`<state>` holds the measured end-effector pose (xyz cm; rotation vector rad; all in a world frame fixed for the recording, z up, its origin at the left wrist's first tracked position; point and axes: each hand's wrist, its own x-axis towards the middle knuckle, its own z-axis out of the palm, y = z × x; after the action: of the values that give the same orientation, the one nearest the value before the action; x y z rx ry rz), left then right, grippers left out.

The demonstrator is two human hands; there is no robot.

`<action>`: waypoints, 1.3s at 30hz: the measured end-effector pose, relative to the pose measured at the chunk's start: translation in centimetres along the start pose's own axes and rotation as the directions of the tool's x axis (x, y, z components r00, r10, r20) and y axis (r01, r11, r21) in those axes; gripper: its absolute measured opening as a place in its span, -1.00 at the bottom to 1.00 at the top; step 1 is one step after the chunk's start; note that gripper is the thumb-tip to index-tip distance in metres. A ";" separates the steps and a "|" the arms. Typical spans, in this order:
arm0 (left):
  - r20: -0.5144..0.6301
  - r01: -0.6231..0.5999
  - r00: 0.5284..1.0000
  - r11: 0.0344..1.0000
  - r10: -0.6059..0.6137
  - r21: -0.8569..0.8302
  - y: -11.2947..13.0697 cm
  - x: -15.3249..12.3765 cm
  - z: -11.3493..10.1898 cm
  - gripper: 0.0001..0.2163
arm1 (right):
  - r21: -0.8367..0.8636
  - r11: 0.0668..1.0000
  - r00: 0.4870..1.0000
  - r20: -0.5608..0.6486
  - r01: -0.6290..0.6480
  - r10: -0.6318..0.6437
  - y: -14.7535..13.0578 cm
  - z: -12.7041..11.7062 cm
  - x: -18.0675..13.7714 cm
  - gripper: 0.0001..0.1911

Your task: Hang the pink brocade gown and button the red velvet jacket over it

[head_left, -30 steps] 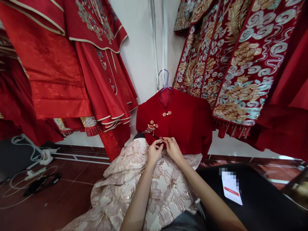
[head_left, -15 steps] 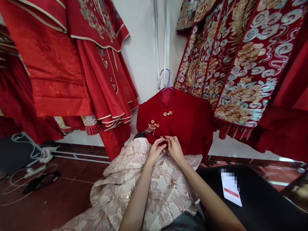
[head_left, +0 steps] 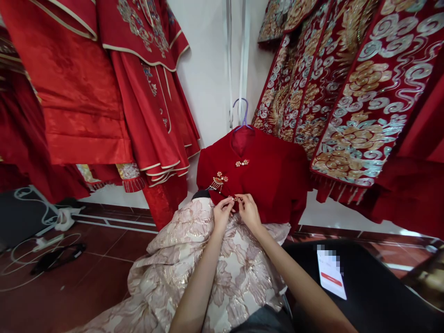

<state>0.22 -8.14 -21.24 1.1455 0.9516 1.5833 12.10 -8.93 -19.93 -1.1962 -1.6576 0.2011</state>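
Note:
A dark red velvet jacket (head_left: 267, 180) hangs on a purple hanger (head_left: 245, 113) in front of me. Low on its front is a small gold beaded frog fastener (head_left: 236, 199), partly covered by fingers. My left hand (head_left: 222, 213) pinches the left end of this fastener, thumb and fingertips together. From the other side my right hand (head_left: 248, 212) pinches the right end, close to the left fingertips. Whether the two halves are joined is too small to tell. Above sit another beaded fastener (head_left: 242, 163) and a fan-shaped tasselled ornament (head_left: 218, 181). A cream floral brocade skirt (head_left: 194, 222) spreads beneath my forearms.
Red embroidered garments (head_left: 152, 115) hang at left, and heavily sequinned panels (head_left: 360, 129) at right. A phone (head_left: 331, 275) lies on a black seat (head_left: 378, 282) to my right. White cables (head_left: 17, 259) and a black strap-like object (head_left: 58, 259) are on the tiled floor.
My left fingers have closed in from a looser, more spread pose and now pinch at the fastener. My right hand stays nearly in place. The view has shifted slightly.

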 end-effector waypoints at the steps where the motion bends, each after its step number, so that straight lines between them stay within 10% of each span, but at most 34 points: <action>1: -0.013 -0.003 1.000 1.000 0.003 -0.007 -0.1 0.1 0.0 -0.61 | 0.011 1.000 1.000 0.008 0.004 -0.004 -0.1 0.0 0.0 -0.69; 39: -0.026 -0.105 0.994 0.989 0.108 0.100 -1.3 0.5 -0.6 -0.75 | 0.037 0.999 0.984 0.175 0.028 -0.034 -1.1 -1.4 2.6 -0.82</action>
<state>-0.13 -7.39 -22.51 1.2620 1.0134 1.6592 12.64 -7.96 -16.96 -1.1532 -1.8169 0.3218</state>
